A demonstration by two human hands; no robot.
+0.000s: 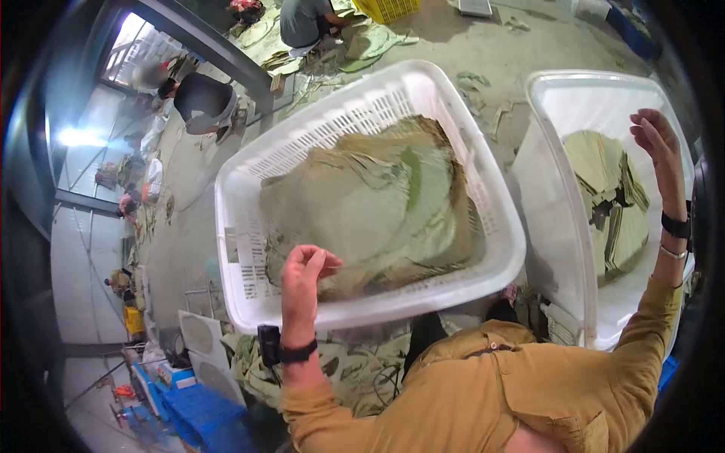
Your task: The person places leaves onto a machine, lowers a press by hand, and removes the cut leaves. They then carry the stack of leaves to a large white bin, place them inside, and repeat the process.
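A white plastic basket point(483, 279) with slotted sides stands in front of me. Inside it lies a pile of large, flat, dried leaves point(362, 204), pale green with brown edges; part of the pile is blurred. My left hand point(302, 275) is over the basket's near left side, its fingers curled into a pinch, and whatever they may hold cannot be made out. Over the far right part of a deep white bin point(555, 219), my right hand point(657, 140) is raised with fingers apart and nothing in them. Folded leaves in stacks point(600, 162) lie in that bin.
Leaves point(374, 41) are spread on the floor at the back, where a person in grey point(306, 23) crouches. Another person in dark clothing point(202, 102) bends at the left. Loose leaves point(332, 362) lie by my legs. Blue crates point(204, 415) stand at the lower left.
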